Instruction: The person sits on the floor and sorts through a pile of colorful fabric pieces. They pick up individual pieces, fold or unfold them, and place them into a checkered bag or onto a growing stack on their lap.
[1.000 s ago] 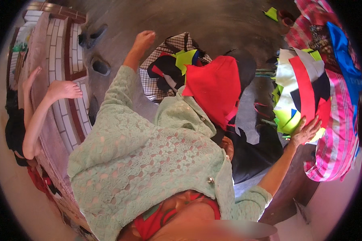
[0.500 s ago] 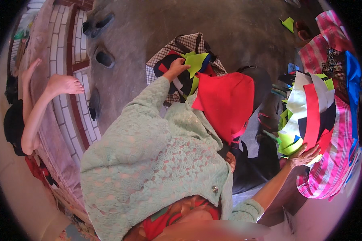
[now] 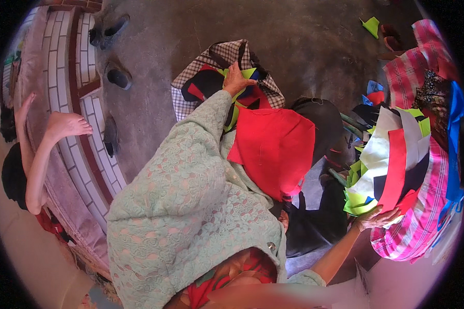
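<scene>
Left hand (image 3: 236, 81): over lime cloth (image 3: 248, 73), cannot tell whether grasping.
Right hand (image 3: 375, 219): unclenched, laid against scrap pile (image 3: 380, 154).

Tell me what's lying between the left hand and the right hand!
In the head view, a red cloth lies between the left hand and the right hand, with dark fabric nearer the right.

Just right of the white-bricked ledge (image 3: 57, 77), dark shoes (image 3: 119, 77) lie on the floor (image 3: 154, 67). Another person's bare foot (image 3: 70, 124) juts out over the ledge. Well right of the ledge are reddish shoes (image 3: 393, 43), pink plaid cloth (image 3: 415, 224) and blue cloth (image 3: 454, 149).
</scene>
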Motion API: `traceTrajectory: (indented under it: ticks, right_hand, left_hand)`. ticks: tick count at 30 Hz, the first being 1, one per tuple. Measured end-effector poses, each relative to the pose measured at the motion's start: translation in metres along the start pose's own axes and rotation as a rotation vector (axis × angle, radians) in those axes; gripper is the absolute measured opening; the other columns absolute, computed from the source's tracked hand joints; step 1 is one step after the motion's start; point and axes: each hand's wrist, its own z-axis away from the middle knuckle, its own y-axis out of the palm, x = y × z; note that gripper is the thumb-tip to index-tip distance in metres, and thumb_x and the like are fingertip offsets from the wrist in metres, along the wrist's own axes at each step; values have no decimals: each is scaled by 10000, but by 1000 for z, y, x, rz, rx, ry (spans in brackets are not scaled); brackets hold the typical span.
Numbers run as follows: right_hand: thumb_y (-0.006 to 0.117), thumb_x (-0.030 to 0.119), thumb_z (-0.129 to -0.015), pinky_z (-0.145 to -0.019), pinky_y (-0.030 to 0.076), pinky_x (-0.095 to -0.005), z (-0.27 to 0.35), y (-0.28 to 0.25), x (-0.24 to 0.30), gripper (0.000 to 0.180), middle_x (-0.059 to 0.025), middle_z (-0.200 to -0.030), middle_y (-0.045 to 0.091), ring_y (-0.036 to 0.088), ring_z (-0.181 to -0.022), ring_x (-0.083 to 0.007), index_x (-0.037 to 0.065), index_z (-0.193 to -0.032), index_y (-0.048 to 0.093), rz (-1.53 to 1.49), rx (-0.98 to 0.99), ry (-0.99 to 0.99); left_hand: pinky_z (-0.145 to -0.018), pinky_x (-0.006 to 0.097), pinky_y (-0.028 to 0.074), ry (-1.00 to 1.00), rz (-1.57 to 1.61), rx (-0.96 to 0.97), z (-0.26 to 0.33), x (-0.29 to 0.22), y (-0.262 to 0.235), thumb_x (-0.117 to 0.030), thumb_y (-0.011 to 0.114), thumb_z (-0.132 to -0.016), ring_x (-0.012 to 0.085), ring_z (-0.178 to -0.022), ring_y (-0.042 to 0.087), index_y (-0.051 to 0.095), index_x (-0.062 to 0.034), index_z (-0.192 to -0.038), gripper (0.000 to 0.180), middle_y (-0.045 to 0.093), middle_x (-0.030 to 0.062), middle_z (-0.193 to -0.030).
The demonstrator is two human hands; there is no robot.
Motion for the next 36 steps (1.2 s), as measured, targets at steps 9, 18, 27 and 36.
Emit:
traceTrajectory:
  ticks: [9, 18, 27, 36]
  right_hand:
    - [373, 511, -952, -1055, 248, -544, -4, 2, 1, 639, -208, -1448, 286, 290, -1323, -375, 33, -1377, 392, 20, 2, -59]
    - [349, 519, -958, -1018, 293, -525, 0, 5, -5, 633, -198, -1408, 362, 348, -1290, -360, 38, -1363, 419, 76, -26, -82]
    - [349, 567, -937, -1013, 310, -530, 3, 6, -10, 666, -190, -1379, 415, 375, -1280, -359, 42, -1329, 468, 53, -46, -37]
    - [419, 545, -920, -1025, 314, -492, 1, 3, -3, 623, -184, -1362, 435, 403, -1261, -354, 70, -1316, 491, 20, -68, -22]
  left_hand:
    - [-801, 436, 506, -206, -124, 91, 32, 16, 31, -313, 750, -695, 338, -932, 635, 653, -133, -1060, 418, 671, 141, -970]
    - [-789, 417, 469, 359, -169, 261, 111, 79, -14, -237, 674, -744, 338, -967, 566, 611, -37, -1005, 334, 581, 153, -992]
    - [-648, 280, 439, 129, 361, 31, 119, 76, -60, -114, 651, -752, 117, -724, 507, 568, -15, -969, 253, 555, 34, -787]
    - [-679, 225, 438, 286, 767, -107, 99, 11, -171, -16, 583, -735, 79, -764, 522, 564, -50, -1066, 333, 567, -24, -862]
